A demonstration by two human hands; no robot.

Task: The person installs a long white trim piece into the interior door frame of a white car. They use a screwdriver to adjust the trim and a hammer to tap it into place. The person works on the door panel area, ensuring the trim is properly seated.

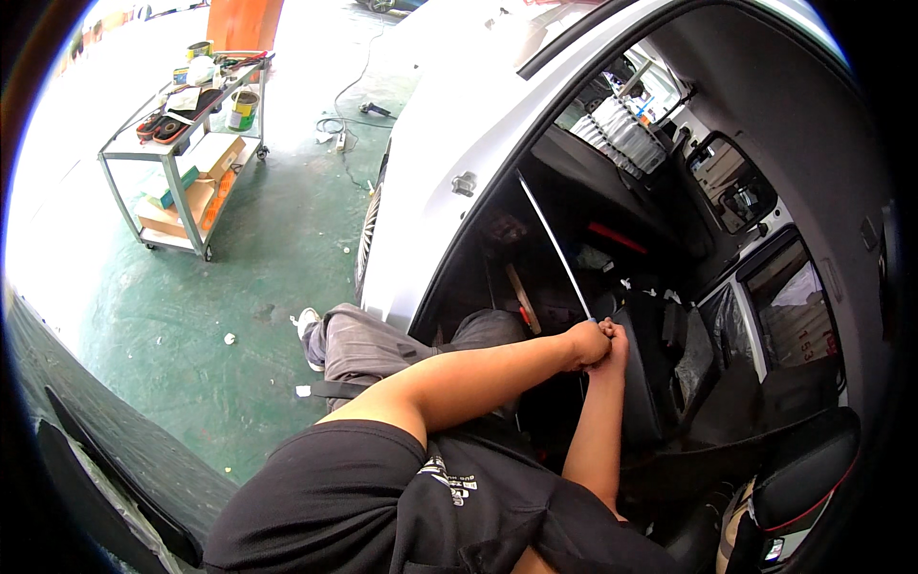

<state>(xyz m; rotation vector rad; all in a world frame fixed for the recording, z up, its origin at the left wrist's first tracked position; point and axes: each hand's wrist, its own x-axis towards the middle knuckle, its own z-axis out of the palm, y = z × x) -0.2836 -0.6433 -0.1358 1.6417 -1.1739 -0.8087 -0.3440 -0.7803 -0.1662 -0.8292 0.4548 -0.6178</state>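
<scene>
A long, thin silver rod [555, 237] slants through the car's open doorway, its far end up and to the left near the door frame. At its near end my left hand [583, 346] is closed round it. My right hand [615, 346] is closed too, pressed against the left one at the same spot. Its fingers are partly hidden, but they appear to grip the rod as well. Below and left of the rod, apart from my hands, lies a wooden strip [521, 295] with a red piece [525, 316] beside it.
The white car body [435, 206] and dark door frame [497, 182] surround the opening. A black seat [808, 469] is at lower right. Clear plastic-wrapped goods [622, 136] sit deeper inside. Outside stand a metal tool cart [182, 165] and a corded power tool [377, 110] on green floor.
</scene>
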